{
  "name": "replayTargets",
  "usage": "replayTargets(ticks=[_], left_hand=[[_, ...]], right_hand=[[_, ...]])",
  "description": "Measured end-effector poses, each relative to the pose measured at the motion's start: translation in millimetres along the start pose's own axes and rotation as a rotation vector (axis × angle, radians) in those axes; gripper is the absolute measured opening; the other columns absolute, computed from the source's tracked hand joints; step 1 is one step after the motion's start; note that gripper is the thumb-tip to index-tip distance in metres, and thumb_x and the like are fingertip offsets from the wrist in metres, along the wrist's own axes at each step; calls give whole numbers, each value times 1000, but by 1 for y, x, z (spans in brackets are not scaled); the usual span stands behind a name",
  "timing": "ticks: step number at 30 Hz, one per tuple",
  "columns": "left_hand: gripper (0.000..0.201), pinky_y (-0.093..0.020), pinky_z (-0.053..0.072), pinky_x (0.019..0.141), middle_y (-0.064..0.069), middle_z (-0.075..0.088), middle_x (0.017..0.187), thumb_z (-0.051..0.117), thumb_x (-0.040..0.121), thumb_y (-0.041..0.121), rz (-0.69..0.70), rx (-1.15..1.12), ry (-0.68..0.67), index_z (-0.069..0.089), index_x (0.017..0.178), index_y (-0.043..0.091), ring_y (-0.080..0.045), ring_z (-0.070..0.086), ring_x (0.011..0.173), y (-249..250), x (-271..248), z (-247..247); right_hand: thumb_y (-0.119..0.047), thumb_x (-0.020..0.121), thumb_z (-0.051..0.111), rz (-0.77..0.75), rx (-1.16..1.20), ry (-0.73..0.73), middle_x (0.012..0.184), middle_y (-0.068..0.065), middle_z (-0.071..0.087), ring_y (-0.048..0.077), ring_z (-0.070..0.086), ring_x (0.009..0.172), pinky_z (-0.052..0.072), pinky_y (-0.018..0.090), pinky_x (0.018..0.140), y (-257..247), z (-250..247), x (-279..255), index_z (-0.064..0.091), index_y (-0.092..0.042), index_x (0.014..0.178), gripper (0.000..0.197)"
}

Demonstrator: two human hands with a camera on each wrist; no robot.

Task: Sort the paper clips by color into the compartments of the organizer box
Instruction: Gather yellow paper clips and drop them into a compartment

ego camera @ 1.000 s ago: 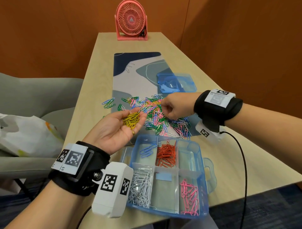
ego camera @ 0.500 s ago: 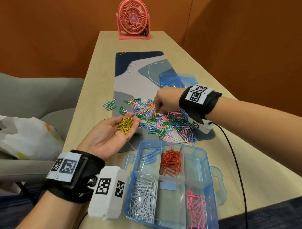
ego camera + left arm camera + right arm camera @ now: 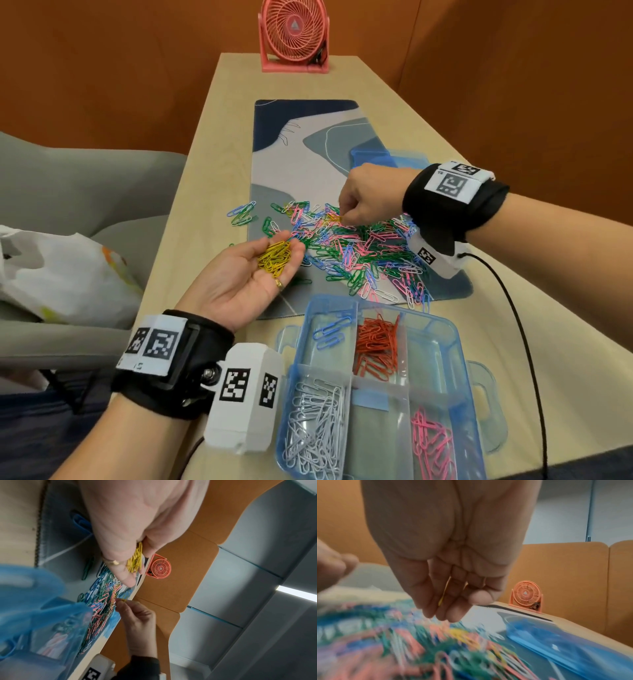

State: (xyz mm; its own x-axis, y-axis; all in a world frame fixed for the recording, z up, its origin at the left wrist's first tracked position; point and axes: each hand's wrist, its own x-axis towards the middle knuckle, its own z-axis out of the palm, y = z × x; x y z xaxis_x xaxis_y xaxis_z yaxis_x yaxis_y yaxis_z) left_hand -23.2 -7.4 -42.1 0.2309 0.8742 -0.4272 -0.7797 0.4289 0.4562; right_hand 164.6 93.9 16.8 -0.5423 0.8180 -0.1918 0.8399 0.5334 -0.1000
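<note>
My left hand (image 3: 291, 251) lies palm up beside the pile, cupped round a bunch of yellow paper clips (image 3: 274, 257), which also show in the left wrist view (image 3: 135, 559). My right hand (image 3: 344, 218) reaches into the far side of the mixed pile of paper clips (image 3: 363, 255) and pinches one yellow clip (image 3: 333, 218) between thumb and fingers. The clear blue organizer box (image 3: 460, 346) stands near the front edge. Its compartments hold blue clips (image 3: 330, 334), orange clips (image 3: 376, 347), white clips (image 3: 315, 428) and pink clips (image 3: 433, 443).
The pile lies on a patterned desk mat (image 3: 301, 144). The box's blue lid (image 3: 387, 158) rests behind my right hand. A pink fan (image 3: 294, 34) stands at the table's far end. A grey chair with a plastic bag (image 3: 51, 270) is on the left. A black cable (image 3: 524, 325) trails from my right wrist.
My right hand has moved from the near middle of the pile to its far side and picked up a yellow clip. My left hand still holds its yellow clips.
</note>
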Motion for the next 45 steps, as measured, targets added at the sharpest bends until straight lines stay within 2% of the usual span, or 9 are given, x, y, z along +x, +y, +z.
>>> replayTargets(ticks=[5, 14, 21, 24, 28, 32, 36, 41, 45], left_hand=[[27, -44, 53, 74, -22, 60, 90, 35, 99, 7, -13, 40, 19, 57, 97, -8, -28, 59, 85, -2, 3, 2], [20, -48, 54, 66, -25, 66, 89, 42, 83, -2, -21, -61, -60, 58, 88, -11, -31, 60, 91, -1, 0, 5], [25, -55, 52, 64, -23, 57, 108, 36, 98, 6, -35, -167, -17, 53, 99, -13, -32, 55, 114, 1, 2, 1], [29, -46, 56, 65, -26, 63, 98, 36, 99, 6, -28, -167, -47, 55, 101, -15, -34, 66, 86, 3, 3, -1], [29, -43, 58, 63, -29, 66, 82, 41, 78, -4, -42, -24, -124, 65, 76, -19, -35, 70, 70, 1, -6, 6], [25, -34, 57, 67, -24, 67, 80, 43, 71, -5, -31, -11, -69, 66, 72, -14, -29, 70, 70, -1, -5, 6], [27, -38, 46, 93, -22, 64, 93, 42, 71, -7, 7, -60, -25, 57, 94, -12, -27, 62, 91, -3, -3, 5], [21, -48, 45, 91, -25, 65, 95, 37, 90, -5, 6, -60, -21, 56, 95, -13, -29, 61, 98, -4, -8, 7], [25, -44, 53, 86, -21, 64, 101, 50, 75, -4, 8, -36, -29, 57, 98, -10, -25, 61, 103, -4, -12, 7]], right_hand=[[-19, 79, 67, -177, -16, 20, 59, -12, 59, 0, 52, 53, 39, 12, 53, -45, -13, -5, 71, -20, 75, 6], [-13, 83, 66, -350, 10, -87, 75, -16, 60, -4, 51, 64, 39, 7, 64, -83, -15, 0, 69, -27, 109, 30], [-11, 83, 69, -363, 169, -19, 83, -7, 66, 3, 56, 66, 44, 13, 69, -75, -13, 0, 69, -15, 100, 18], [-19, 77, 77, -368, 172, -55, 82, -3, 69, 7, 59, 70, 47, 24, 71, -72, -12, -3, 71, -18, 96, 20], [-26, 72, 81, -436, 126, -143, 86, 3, 65, 15, 59, 75, 49, 33, 73, -79, 0, -7, 73, -25, 97, 27], [-29, 75, 77, -468, 88, -120, 84, 4, 63, 16, 57, 74, 48, 33, 70, -80, 4, -3, 74, -24, 93, 18], [-22, 82, 71, -447, 94, -102, 84, 3, 66, 14, 58, 74, 49, 32, 71, -82, 4, -1, 68, -21, 84, 4], [-18, 86, 65, -391, 76, -54, 86, -6, 67, 8, 57, 76, 49, 27, 78, -84, 6, -2, 72, -19, 96, 12], [-18, 85, 65, -368, 129, 3, 77, -10, 64, 3, 53, 69, 47, 19, 73, -80, -2, -16, 74, -19, 99, 17]])
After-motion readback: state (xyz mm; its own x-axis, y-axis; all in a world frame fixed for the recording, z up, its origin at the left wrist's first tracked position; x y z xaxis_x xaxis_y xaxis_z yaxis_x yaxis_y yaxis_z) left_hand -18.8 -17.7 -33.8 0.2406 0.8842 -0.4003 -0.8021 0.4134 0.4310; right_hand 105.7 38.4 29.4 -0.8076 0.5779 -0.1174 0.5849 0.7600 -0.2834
